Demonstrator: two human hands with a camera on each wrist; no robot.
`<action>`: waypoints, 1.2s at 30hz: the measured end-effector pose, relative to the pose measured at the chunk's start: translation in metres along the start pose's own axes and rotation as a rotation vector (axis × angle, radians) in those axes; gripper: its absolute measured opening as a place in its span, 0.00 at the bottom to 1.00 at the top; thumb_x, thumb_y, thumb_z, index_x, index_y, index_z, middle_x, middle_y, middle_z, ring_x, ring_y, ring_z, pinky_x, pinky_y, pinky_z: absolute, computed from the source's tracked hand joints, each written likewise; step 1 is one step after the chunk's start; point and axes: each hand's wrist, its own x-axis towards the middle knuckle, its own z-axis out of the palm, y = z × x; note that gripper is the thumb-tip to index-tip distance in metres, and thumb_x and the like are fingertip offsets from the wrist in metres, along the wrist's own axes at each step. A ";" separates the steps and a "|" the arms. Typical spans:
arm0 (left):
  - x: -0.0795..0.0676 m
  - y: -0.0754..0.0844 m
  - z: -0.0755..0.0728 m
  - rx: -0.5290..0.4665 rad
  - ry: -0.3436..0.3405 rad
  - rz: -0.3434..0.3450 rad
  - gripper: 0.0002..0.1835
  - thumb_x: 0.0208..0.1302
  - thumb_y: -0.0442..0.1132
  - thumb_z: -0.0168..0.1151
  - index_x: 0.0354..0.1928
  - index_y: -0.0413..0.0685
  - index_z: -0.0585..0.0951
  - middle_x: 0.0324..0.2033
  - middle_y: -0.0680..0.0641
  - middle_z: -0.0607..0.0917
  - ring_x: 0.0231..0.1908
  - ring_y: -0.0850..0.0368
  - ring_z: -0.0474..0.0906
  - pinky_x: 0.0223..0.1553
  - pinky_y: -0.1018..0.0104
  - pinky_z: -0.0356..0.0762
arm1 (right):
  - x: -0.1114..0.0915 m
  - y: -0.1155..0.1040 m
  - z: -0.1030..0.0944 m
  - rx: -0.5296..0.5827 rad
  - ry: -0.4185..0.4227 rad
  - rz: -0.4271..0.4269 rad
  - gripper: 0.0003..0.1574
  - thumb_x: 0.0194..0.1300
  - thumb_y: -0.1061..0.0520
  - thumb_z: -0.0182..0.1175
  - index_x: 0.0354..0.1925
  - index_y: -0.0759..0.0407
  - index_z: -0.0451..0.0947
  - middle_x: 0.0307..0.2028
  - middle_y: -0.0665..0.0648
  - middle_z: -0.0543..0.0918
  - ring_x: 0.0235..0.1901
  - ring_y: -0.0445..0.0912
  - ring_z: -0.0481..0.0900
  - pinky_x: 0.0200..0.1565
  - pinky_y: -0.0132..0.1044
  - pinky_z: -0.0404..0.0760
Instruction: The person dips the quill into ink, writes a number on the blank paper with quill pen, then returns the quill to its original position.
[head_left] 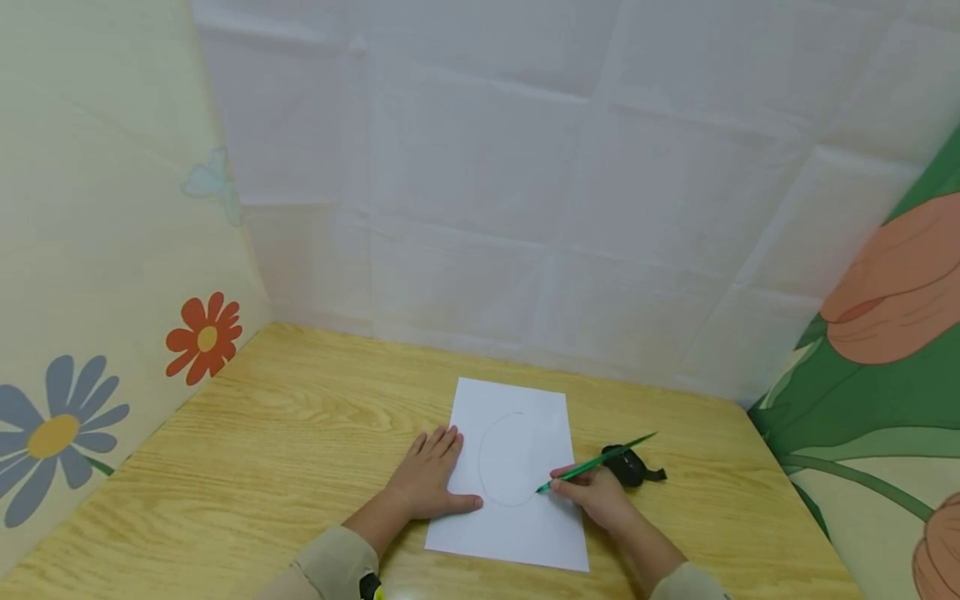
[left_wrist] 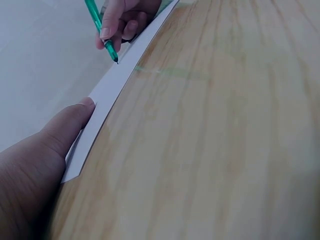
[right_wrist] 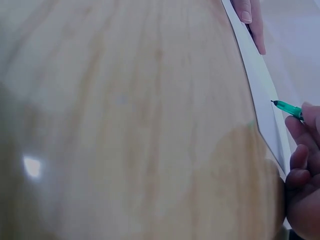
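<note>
Fingers of the right hand pinch a slim green pen, tip at a thin curved line on a white rectangular paper sheet. The left hand, fingers extended, rests across the sheet's left edge. Pen and right hand partly hide a rounded black object on the yellow wood-grain table.

Smooth, matt paper lies between the left hand and the right hand, whose green pen looks to me like shiny plastic. Under both, the wood-grained tabletop gleams faintly; beyond them hangs a creased, dull, cloth-like backdrop.
</note>
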 end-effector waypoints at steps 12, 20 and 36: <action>0.000 0.000 0.000 -0.001 -0.005 -0.002 0.60 0.53 0.76 0.57 0.75 0.38 0.56 0.76 0.40 0.54 0.77 0.43 0.45 0.76 0.43 0.41 | 0.008 0.001 -0.001 0.012 0.050 0.003 0.20 0.59 0.52 0.70 0.45 0.64 0.85 0.42 0.60 0.89 0.42 0.43 0.83 0.43 0.34 0.80; 0.000 -0.001 0.000 0.001 -0.011 -0.003 0.60 0.53 0.77 0.56 0.75 0.39 0.56 0.77 0.40 0.54 0.77 0.44 0.44 0.76 0.44 0.40 | 0.011 -0.002 0.001 0.010 0.087 0.052 0.18 0.58 0.51 0.71 0.44 0.60 0.85 0.41 0.57 0.89 0.38 0.42 0.82 0.39 0.34 0.78; 0.001 0.000 0.000 0.005 -0.014 -0.011 0.60 0.53 0.77 0.56 0.75 0.39 0.56 0.77 0.40 0.53 0.77 0.43 0.44 0.76 0.43 0.41 | 0.020 -0.002 0.001 -0.026 0.118 0.076 0.16 0.59 0.50 0.70 0.44 0.57 0.86 0.45 0.58 0.88 0.48 0.51 0.84 0.50 0.48 0.82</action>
